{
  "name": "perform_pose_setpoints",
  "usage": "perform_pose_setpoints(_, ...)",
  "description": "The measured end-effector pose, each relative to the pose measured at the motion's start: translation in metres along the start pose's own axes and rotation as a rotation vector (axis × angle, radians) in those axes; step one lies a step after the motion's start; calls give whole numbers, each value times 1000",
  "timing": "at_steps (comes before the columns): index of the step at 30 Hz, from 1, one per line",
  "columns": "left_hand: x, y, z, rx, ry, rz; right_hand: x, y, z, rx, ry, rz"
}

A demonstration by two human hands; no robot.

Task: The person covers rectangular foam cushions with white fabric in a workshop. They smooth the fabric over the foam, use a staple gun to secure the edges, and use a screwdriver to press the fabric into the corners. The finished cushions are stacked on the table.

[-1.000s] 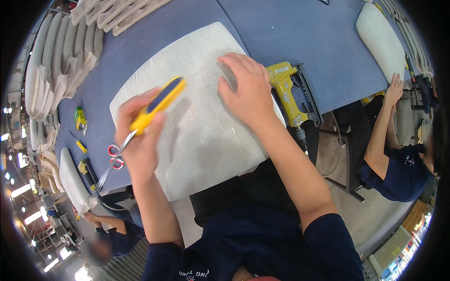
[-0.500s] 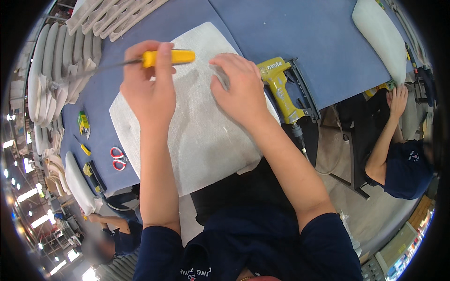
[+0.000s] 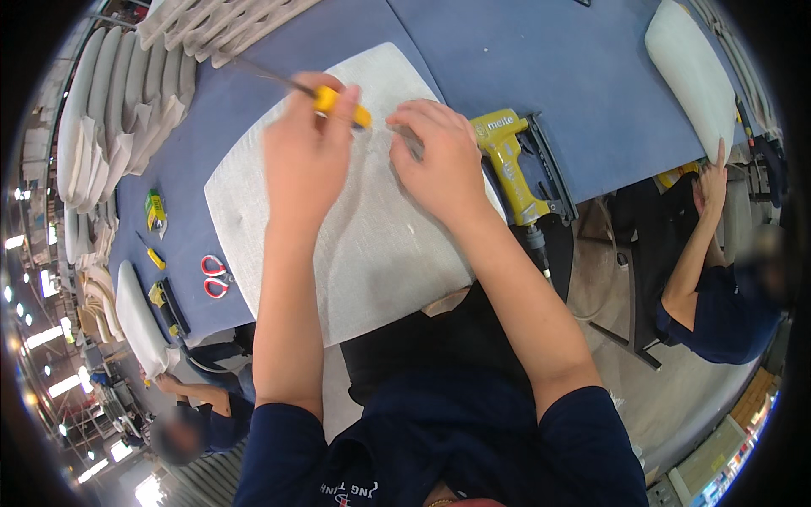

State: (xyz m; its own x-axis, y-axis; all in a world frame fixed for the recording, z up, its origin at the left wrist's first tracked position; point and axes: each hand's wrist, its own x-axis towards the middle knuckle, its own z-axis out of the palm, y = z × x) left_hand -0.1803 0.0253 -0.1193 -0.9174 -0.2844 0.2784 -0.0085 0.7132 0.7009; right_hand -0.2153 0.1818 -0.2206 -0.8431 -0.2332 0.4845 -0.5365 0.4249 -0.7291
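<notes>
In front of me a light grey fabric-covered panel (image 3: 380, 279) lies on the blue table, its lower edge jutting over my lap. My left hand (image 3: 308, 160) is closed round the yellow handle of a screwdriver (image 3: 345, 108), held over the panel's upper part. The tool's thin metal shaft points up and left, blurred by motion. My right hand (image 3: 439, 165) rests on the panel with fingers bent and thumb apart, nothing visible in it. Just right of it a yellow-green staple gun (image 3: 512, 160) lies on the table, with a hose at its lower end.
Left on the table (image 3: 591, 101) lie red-and-white scissors (image 3: 215, 277), a small yellow-handled tool (image 3: 153, 253), a green-yellow box (image 3: 155, 211) and another staple gun (image 3: 169, 308). Curved grey panels (image 3: 127, 101) stand stacked at far left. Co-workers handle panels at right (image 3: 697, 84) and lower left.
My left hand has moved right, bringing the screwdriver closer to my right hand; its shaft now slants up and left instead of down and left. My right hand has hardly moved.
</notes>
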Motion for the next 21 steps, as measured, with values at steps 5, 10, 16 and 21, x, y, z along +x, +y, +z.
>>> perform_pose_setpoints(5, -15, -18, 4, -107, 47, -22, 0, -4, 2, 20, -18, 7)
perform_pose_setpoints(10, -25, -28, -20, -271, 205, -62, -4, -8, 2, -101, -46, -107)
perform_pose_setpoints(16, -87, -72, -37, -478, 348, -330, -11, -20, 6, -340, -209, -197)
perform_pose_setpoints(21, -93, -107, -44, -715, 422, -460, -7, -25, 7, -479, -247, -225)
